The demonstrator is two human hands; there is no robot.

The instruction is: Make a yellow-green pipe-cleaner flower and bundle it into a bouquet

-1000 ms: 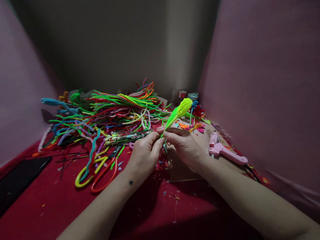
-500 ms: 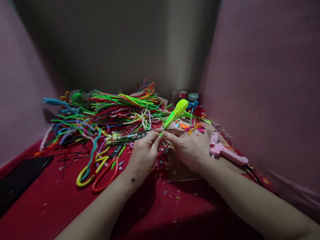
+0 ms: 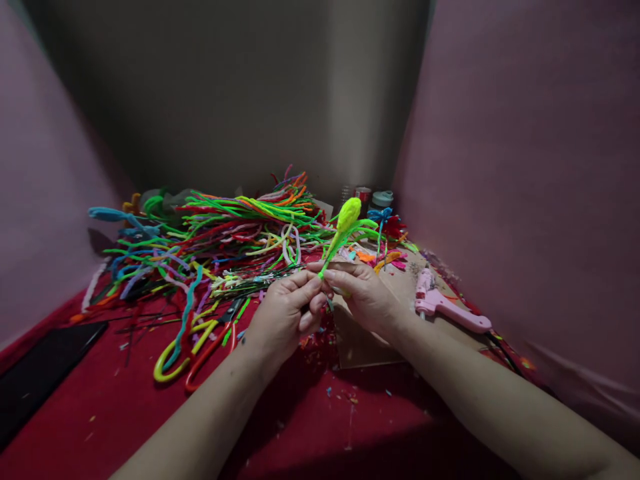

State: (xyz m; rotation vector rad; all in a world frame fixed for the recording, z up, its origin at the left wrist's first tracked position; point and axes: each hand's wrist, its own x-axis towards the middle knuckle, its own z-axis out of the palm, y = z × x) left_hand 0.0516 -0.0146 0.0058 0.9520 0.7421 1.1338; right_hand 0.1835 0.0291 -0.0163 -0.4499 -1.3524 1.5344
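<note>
Left hand (image 3: 286,311) and right hand (image 3: 368,293) pinch a green stem (image 3: 328,255); above them, the yellow bud (image 3: 349,215) looks shaped, the stem seemingly unfinished.

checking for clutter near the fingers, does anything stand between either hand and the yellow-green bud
Nothing visible does: the left hand and right hand both hold the yellow-green bud by its lower end. The scissors lie off to the left and the pink glue gun to the right.
</note>
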